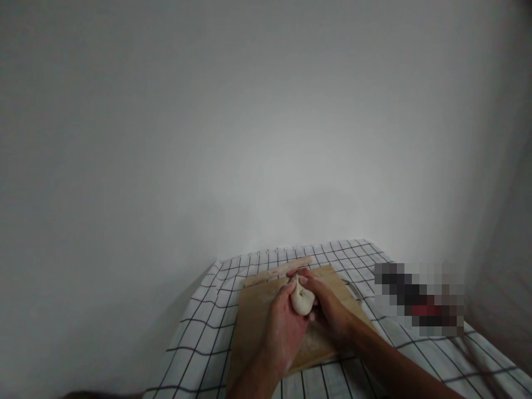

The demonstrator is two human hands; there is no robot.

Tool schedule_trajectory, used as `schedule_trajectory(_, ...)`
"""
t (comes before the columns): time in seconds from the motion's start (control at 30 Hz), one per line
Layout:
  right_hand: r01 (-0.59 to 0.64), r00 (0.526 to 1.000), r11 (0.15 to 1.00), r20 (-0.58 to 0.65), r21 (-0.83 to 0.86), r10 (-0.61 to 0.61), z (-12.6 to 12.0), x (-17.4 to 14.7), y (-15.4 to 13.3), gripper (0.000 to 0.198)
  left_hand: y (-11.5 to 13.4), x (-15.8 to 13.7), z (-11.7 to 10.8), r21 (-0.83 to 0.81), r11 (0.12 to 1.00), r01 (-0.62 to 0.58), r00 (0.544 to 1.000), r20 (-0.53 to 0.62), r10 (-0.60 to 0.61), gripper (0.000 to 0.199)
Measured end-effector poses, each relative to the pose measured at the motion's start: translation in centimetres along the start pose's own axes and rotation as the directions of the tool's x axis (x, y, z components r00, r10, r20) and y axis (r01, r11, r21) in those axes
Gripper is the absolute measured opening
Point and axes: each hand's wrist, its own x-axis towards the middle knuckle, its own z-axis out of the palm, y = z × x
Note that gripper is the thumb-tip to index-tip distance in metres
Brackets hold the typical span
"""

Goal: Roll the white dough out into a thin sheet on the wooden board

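Observation:
A pale lump of dough (303, 300), rounded below and drawn to a narrow pinched top, is held between my two hands above a wooden board (253, 327). My left hand (286, 327) cups it from the left and below, with the thumb along its side. From the right, my right hand (326, 299) closes its thumb and fingers round the upper edge. Whitish flour marks show on the left palm. Some fingertips are hidden behind the dough.
A light wooden rolling pin (286, 267) lies across the board's far edge. White tablecloth (199, 327) with a dark grid covers the table, which stands against a plain wall (266, 138). On the right a pixelated patch (419, 299) hides some dark and red thing.

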Motion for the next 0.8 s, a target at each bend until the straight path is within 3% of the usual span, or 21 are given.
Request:
schedule_trajectory(0.2,-0.001,0.999,0.999,0.033,0.033,0.000,0.1,0.0,-0.1,0.039,0.2,-0.3,0.2,0.033,0.999,0.026,1.000,0.003,-0.026,0.037)
schedule_trajectory(0.43,-0.018,1.000,0.998,0.005,0.062,0.018,0.1,-0.1,0.0,0.035,-0.1,-0.5,0.5,0.024,1.000,0.005,1.000,-0.030,-0.004,0.043)
schedule_trajectory(0.63,0.088,0.996,0.991,-0.023,0.104,-0.086,0.5,0.3,0.2,0.019,-1.3,0.2,0.5,-0.008,0.991,-0.135,0.991,0.010,0.135,0.030)
schedule_trajectory(0.8,0.017,0.998,0.995,-0.067,0.094,-0.010,0.3,0.3,0.9,0.028,-0.8,0.3,-0.2,-0.034,0.997,-0.073,0.997,0.004,0.073,0.030)
